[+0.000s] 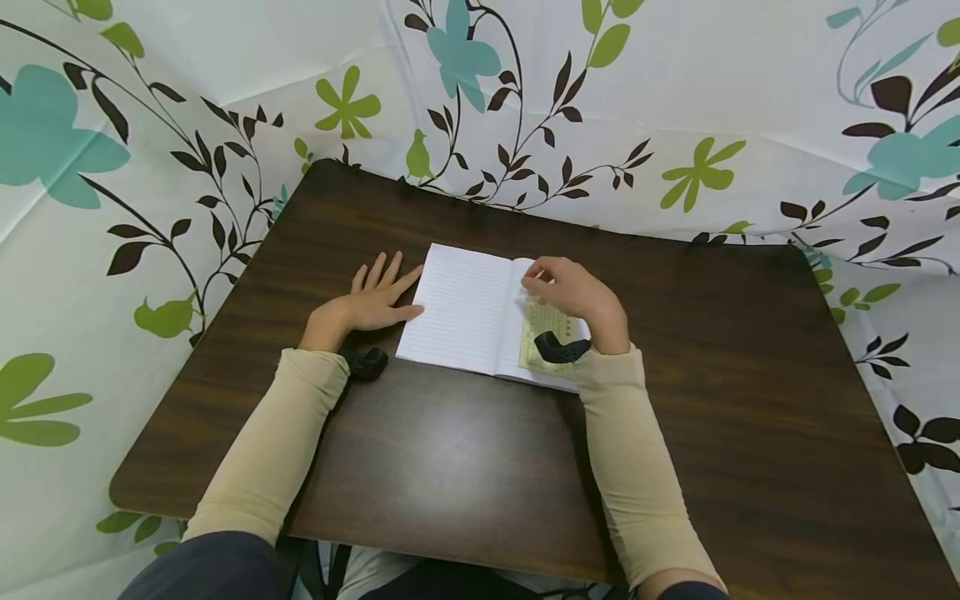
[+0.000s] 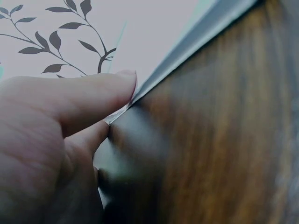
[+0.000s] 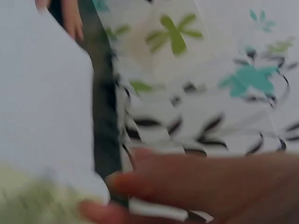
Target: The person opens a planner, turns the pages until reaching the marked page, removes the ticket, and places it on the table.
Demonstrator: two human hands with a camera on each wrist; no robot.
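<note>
An open notebook (image 1: 461, 308) with a lined left page lies on the dark table. On its right page is a pale yellow-green printed sheet (image 1: 536, 333), partly covered by the right wrist and its black strap. My left hand (image 1: 367, 304) rests on the tabletop with fingers spread, the thumb and index finger at the notebook's left edge. In the left wrist view the thumb (image 2: 107, 93) touches that edge. My right hand (image 1: 577, 292) is over the upper right page with bent fingers. Blur in the right wrist view hides whether its fingertips (image 3: 124, 184) pinch the paper.
The brown table (image 1: 750, 375) reaches far to the right and toward the body. A white curtain (image 1: 247, 50) with leaf and flower prints hangs behind and beside it. A black wrist-worn device (image 1: 366, 364) sits under the left wrist.
</note>
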